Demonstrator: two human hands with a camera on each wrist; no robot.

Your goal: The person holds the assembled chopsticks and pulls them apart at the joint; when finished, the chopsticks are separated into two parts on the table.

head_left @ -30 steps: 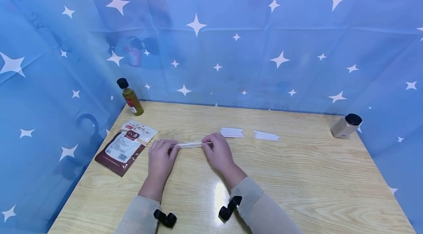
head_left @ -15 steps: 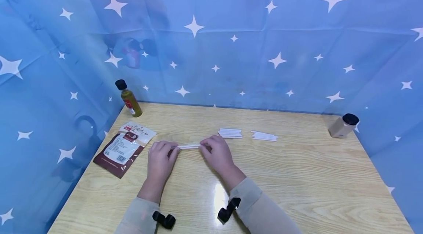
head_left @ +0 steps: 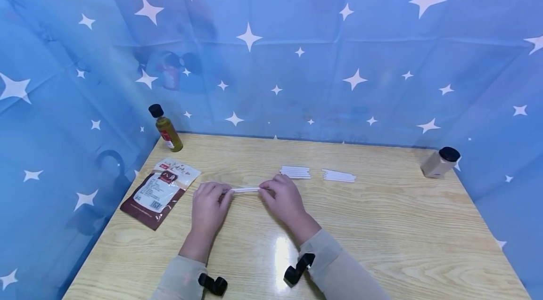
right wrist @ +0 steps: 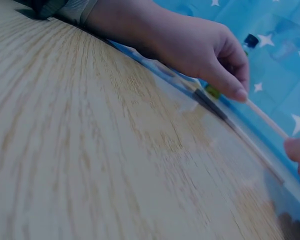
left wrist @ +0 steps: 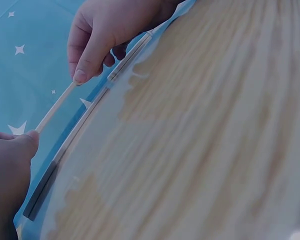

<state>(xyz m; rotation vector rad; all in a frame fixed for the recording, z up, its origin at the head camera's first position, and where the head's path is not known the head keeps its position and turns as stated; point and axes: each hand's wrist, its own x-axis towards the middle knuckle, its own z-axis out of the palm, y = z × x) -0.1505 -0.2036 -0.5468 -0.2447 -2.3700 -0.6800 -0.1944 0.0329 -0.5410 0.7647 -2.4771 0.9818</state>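
Observation:
Thin white sticks (head_left: 246, 190), at least two side by side, span the gap between both hands in the head view. My left hand (head_left: 209, 208) pinches their left end between thumb and fingers, palm down. At the other end my right hand (head_left: 285, 198) pinches them the same way. In the left wrist view the stick (left wrist: 55, 107) appears lifted off the table, its ends hidden by the fingertips. Beyond the right hand lies a row of white sticks (head_left: 295, 172); a second row of sticks (head_left: 339, 176) lies just right of it.
A brown and white food pouch (head_left: 160, 192) lies left of the left hand. Behind it stands a black-capped bottle (head_left: 168, 134) of yellow-green liquid. Near the right edge of the wooden table (head_left: 382, 234) is a black-lidded jar (head_left: 440, 162). A blue starry curtain (head_left: 271, 55) hangs behind.
The held sticks have gone from a slight slant to nearly level and lie closer together. Both hands keep their pinch and have shifted only slightly; the head view has tilted a little.

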